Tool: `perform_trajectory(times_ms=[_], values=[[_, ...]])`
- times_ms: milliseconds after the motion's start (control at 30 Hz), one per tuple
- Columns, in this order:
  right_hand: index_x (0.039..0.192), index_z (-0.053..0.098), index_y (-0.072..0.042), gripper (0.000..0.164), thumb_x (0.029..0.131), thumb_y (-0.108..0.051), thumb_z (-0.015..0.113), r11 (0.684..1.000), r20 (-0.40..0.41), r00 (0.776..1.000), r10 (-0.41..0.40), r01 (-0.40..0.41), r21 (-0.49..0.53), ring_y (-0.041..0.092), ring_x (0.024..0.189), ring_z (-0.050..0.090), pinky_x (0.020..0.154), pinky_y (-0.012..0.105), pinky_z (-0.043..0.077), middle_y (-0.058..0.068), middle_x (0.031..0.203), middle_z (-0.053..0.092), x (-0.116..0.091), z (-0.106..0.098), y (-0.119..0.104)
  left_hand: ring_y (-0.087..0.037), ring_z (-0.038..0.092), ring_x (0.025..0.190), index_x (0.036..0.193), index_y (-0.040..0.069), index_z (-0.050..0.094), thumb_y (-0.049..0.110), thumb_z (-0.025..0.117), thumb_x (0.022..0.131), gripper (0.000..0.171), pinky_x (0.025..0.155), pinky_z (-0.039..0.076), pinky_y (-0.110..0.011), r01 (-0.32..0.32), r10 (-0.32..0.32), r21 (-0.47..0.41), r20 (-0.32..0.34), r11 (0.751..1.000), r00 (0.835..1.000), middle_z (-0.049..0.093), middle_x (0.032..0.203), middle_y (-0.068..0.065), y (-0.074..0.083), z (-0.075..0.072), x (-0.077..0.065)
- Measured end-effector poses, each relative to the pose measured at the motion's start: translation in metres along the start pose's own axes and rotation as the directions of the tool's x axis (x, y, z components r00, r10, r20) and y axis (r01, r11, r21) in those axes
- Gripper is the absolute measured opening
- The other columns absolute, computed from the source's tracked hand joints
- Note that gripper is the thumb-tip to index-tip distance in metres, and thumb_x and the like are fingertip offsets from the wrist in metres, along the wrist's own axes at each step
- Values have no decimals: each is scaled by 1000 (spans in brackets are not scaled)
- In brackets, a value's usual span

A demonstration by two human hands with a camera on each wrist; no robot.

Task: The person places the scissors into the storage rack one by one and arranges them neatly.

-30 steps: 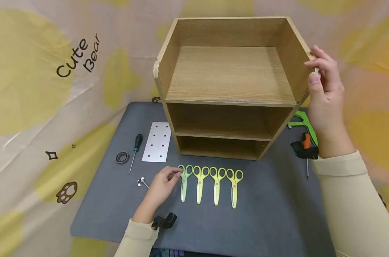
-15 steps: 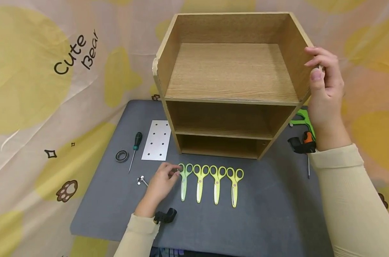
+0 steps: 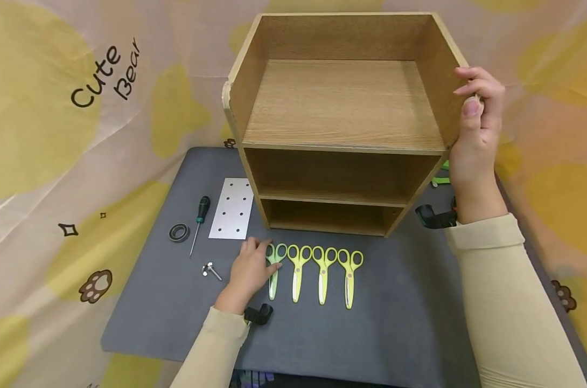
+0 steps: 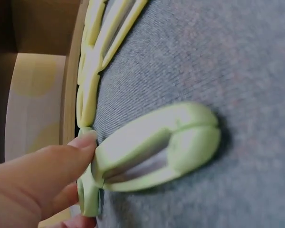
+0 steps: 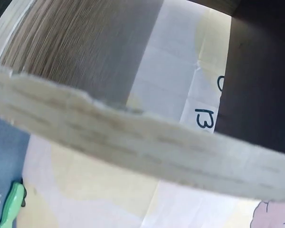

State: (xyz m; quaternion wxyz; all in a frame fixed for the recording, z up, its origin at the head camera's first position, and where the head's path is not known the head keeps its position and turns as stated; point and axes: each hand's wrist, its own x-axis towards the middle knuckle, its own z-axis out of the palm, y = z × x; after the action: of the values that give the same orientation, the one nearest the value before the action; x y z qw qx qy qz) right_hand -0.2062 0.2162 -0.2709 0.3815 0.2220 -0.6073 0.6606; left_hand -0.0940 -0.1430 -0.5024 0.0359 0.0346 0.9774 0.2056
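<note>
Step in hand looks like handling green scissors (image 3: 273, 285), which lie on table (image 3: 395, 328), leftmost in row beside three yellow scissors (image 3: 324, 272), in front of wooden shelf (image 3: 342, 102). Left hand (image 3: 249, 270): thumb and fingertips pinch handle from opposite sides; how firmly, cannot tell. Right hand (image 3: 476, 137) pinches shelf's side edge. Next move likely calls for light left touch, neighbouring rings undisturbed, shelf held steady.
</note>
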Motion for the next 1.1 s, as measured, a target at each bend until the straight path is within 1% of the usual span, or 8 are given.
perform_trajectory(times_ms=[133, 300, 400, 533, 700, 800, 900, 1100], values=[[97, 51, 4, 17, 106, -10, 45, 1000, 5, 1000, -4, 4, -25, 31, 137, 40, 116, 31, 24, 10, 128, 57, 0, 0, 1, -32, 51, 110, 136, -1, 65, 30, 89, 87, 64, 85, 53, -47, 21, -21, 6, -2, 1000, 1000, 53, 120, -19, 3, 2, 4], [97, 54, -2, 19, 104, -6, 38, 996, -31, 998, -47, 44, -84, 31, 135, 43, 116, 32, 26, 10, 126, 58, 1, 3, 7, -33, 58, 103, 126, -4, 64, 28, 88, 87, 57, 83, 55, -49, 82, -82, -55, 6, 995, 997, 53, 115, -20, 0, 3, 6], [97, 56, -5, 21, 103, -4, 36, 994, -56, 997, -54, 49, -98, 30, 133, 45, 116, 31, 26, 11, 125, 59, 1, 6, 11, -36, 62, 98, 129, -4, 62, 29, 86, 87, 58, 80, 55, -51, 134, -133, -71, 22, 988, 991, 52, 116, -22, -4, 3, 4], [97, 56, -7, 23, 103, -2, 34, 994, -65, 996, -53, 46, -102, 29, 134, 45, 117, 31, 26, 10, 125, 58, 2, 7, 10, -39, 65, 96, 132, -4, 60, 29, 82, 91, 57, 79, 55, -54, 162, -159, -88, 46, 983, 986, 55, 116, -24, -4, -1, 0], [97, 55, -7, 24, 102, -1, 33, 993, -81, 995, -54, 45, -111, 29, 133, 45, 117, 31, 26, 10, 124, 58, 1, 9, 6, -34, 66, 93, 128, -3, 63, 26, 79, 95, 47, 82, 53, -52, 170, -157, -142, 95, 975, 983, 62, 110, -19, -5, -8, -3], [97, 55, -8, 25, 101, 0, 32, 991, -87, 994, -59, 48, -127, 28, 133, 45, 117, 31, 26, 9, 123, 58, 0, 10, 4, -27, 63, 86, 123, -1, 66, 24, 80, 95, 40, 79, 51, -47, 176, -153, -177, 134, 968, 979, 64, 101, -13, -8, -13, -5], [97, 55, -7, 24, 101, 0, 33, 991, -93, 994, -65, 54, -121, 28, 132, 46, 117, 31, 27, 10, 123, 58, 0, 11, 4, -23, 58, 79, 122, -1, 66, 18, 79, 95, 35, 74, 48, -43, 157, -125, -210, 159, 965, 979, 61, 91, -8, -9, -22, -10], [97, 56, -6, 22, 101, -1, 35, 994, -105, 992, -72, 63, -84, 30, 131, 47, 118, 32, 26, 11, 121, 59, 0, 13, 7, -19, 52, 70, 135, -4, 63, 10, 77, 96, 44, 65, 44, -36, 110, -66, -227, 196, 968, 978, 56, 79, -5, -6, -43, -21]])
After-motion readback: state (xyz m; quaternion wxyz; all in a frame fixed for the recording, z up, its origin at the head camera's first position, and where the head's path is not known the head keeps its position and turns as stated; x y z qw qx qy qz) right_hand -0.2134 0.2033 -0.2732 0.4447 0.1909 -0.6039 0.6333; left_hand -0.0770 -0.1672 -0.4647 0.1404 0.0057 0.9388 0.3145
